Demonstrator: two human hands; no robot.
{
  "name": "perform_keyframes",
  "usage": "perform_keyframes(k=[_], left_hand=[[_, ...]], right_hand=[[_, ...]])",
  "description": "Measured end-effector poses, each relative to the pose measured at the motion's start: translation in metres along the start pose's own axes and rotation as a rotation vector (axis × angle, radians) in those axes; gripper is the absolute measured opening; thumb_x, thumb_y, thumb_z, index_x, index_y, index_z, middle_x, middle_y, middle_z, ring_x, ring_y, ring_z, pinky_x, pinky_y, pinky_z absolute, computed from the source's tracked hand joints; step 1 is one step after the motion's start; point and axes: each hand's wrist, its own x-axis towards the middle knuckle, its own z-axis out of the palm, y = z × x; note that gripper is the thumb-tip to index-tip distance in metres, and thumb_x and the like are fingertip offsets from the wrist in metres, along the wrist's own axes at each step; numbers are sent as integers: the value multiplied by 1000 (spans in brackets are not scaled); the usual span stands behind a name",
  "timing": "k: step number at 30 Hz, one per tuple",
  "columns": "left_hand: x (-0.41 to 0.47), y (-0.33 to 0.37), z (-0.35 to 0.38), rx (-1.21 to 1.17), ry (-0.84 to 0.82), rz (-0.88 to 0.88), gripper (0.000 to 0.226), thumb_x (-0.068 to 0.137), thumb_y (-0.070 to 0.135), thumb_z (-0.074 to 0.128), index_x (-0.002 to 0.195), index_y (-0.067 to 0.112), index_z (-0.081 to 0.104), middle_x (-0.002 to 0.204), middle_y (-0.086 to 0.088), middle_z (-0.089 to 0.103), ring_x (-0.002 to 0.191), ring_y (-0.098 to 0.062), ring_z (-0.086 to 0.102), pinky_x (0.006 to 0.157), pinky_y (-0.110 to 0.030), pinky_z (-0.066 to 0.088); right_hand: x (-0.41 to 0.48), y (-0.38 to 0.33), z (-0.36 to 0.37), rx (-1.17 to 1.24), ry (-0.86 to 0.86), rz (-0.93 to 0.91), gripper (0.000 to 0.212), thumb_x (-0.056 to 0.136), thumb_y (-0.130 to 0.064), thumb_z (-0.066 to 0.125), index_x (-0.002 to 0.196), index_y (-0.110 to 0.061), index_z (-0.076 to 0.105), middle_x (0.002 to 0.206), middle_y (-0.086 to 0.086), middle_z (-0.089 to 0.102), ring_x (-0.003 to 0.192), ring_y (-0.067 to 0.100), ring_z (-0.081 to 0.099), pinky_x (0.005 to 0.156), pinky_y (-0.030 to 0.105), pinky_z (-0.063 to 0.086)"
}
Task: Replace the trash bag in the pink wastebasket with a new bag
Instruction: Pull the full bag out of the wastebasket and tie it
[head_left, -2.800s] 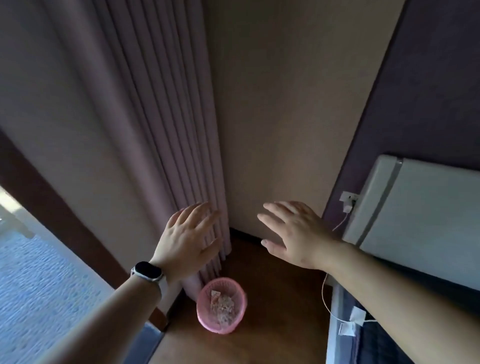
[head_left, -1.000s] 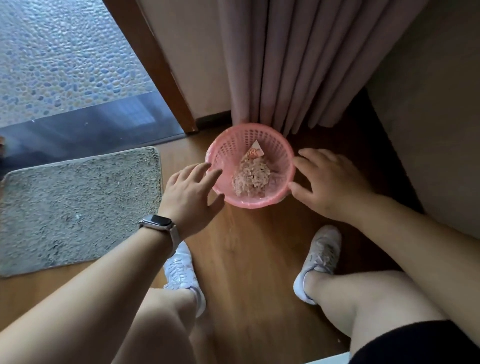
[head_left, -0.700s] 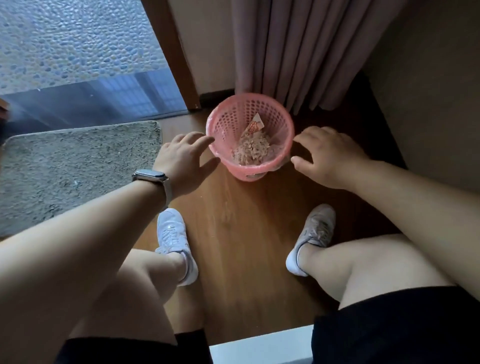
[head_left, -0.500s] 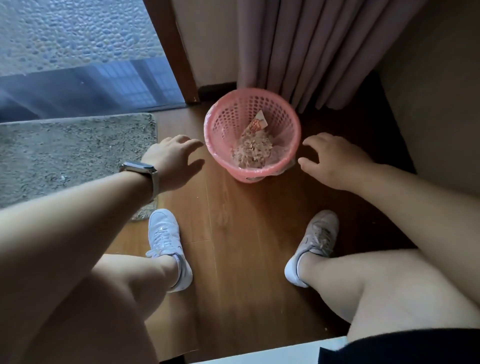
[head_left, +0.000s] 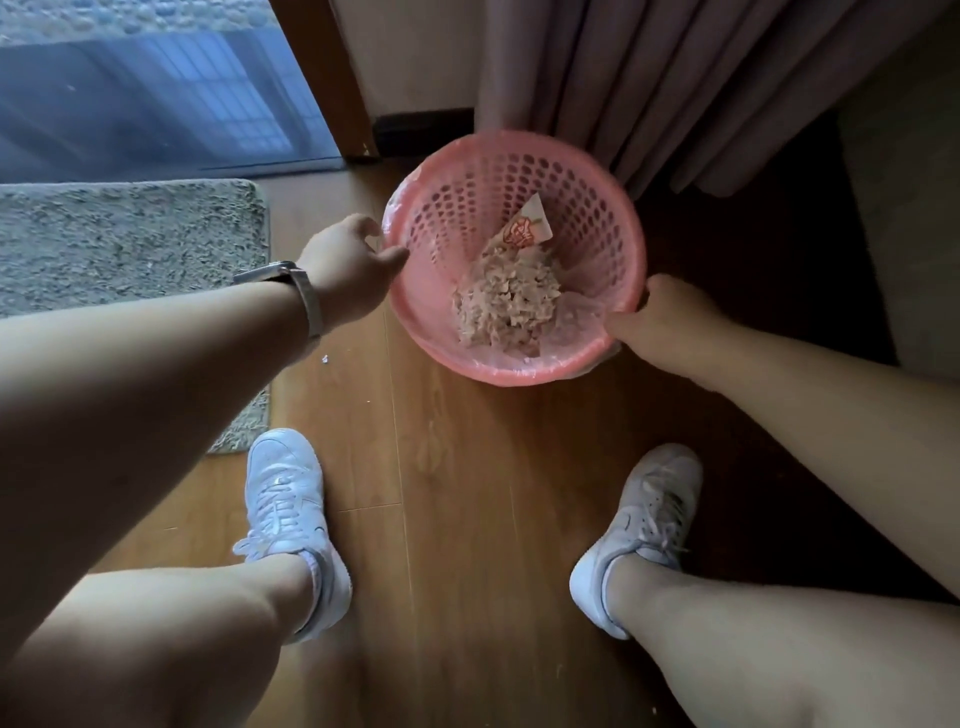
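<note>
Viewing from the head camera, I locate the basket in the upper centre of the frame, standing on the wood floor just in front of the curtain. A clear bag lines it and folds over the rim. Inside lie a heap of crumpled scraps and a wrapper.

1. Left hand: at the left rim. The thumb lies over the rim edge, the fingers curl on the outer side, so it pinches the basket there. A watch sits on this wrist.
2. Right hand: at the lower right rim. Fingers are curled round the rim, with the thumb on the bag film inside.

A grey mat lies at the left edge of the frame. Two white shoes rest on the floor in the lower half, well apart.
</note>
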Motion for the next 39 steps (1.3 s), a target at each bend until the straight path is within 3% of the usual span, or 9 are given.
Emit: perform_keyframes(k=[4, 9, 14, 19, 25, 28, 33, 36, 39], left_hand=[[2, 4, 1, -47, 17, -27, 29, 95, 38, 55, 101, 13, 68, 93, -6, 65, 89, -27, 58, 72, -29, 40], [-11, -8, -8, 9, -32, -70, 31, 94, 38, 54, 85, 10, 65, 85, -12, 69, 85, -33, 63, 74, -37, 51], [-35, -37, -22, -21, -80, -147, 31, 92, 34, 55, 80, 8, 64, 77, -14, 71, 77, -32, 70, 76, -43, 57], [-63, -71, -36, -80, -273, -195, 25, 95, 29, 59, 80, 11, 66, 75, -7, 73, 71, -23, 70, 55, -25, 46], [-61, -86, -43, 13, -271, -151, 43, 96, 49, 50, 85, 11, 67, 78, -7, 74, 74, -25, 70, 74, -35, 56], [-48, -84, -40, -35, -162, -125, 43, 98, 48, 48, 89, 10, 64, 87, -13, 72, 81, -32, 69, 80, -44, 56], [-31, -81, -29, -423, -190, -224, 38, 105, 41, 35, 88, 17, 59, 84, -7, 64, 72, -22, 58, 63, -30, 44], [-23, -87, -29, -578, -285, -361, 33, 104, 32, 37, 94, 12, 62, 93, -10, 66, 80, -25, 62, 86, -41, 51], [-19, -92, -31, -704, -393, -428, 22, 96, 15, 46, 101, 9, 67, 99, -11, 67, 88, -27, 63, 98, -48, 50]], right_hand=[[1, 0, 5, 226, -36, 29, 38, 86, -31, 66, 117, -13, 52, 99, 7, 64, 82, 21, 65, 60, 32, 52], [1, -6, 1, 321, -59, 22, 29, 87, -38, 65, 100, -13, 60, 87, 6, 69, 80, 20, 69, 66, 34, 56], [1, -20, 17, 169, -80, -46, 19, 95, -28, 56, 100, -10, 61, 85, 7, 68, 70, 18, 68, 53, 27, 52], [1, -41, 30, -61, -46, -134, 28, 95, -36, 53, 97, -9, 61, 88, 10, 68, 72, 24, 66, 55, 30, 47], [5, -48, 31, -310, 42, -202, 32, 99, -40, 41, 97, -13, 58, 98, 10, 61, 80, 26, 57, 62, 32, 41], [10, -44, 30, -236, 47, -232, 34, 97, -43, 44, 73, -20, 47, 85, 6, 59, 69, 22, 53, 53, 30, 32], [12, -33, 29, 112, -114, -152, 31, 94, -36, 38, 85, -15, 58, 89, 10, 66, 81, 29, 62, 69, 40, 50], [14, -30, 32, 254, -198, -80, 21, 90, -16, 39, 93, -9, 59, 94, 17, 64, 79, 27, 56, 62, 31, 44], [17, -25, 34, 236, -329, -46, 27, 81, -12, 51, 103, -23, 62, 99, 7, 69, 89, 22, 63, 69, 31, 48]])
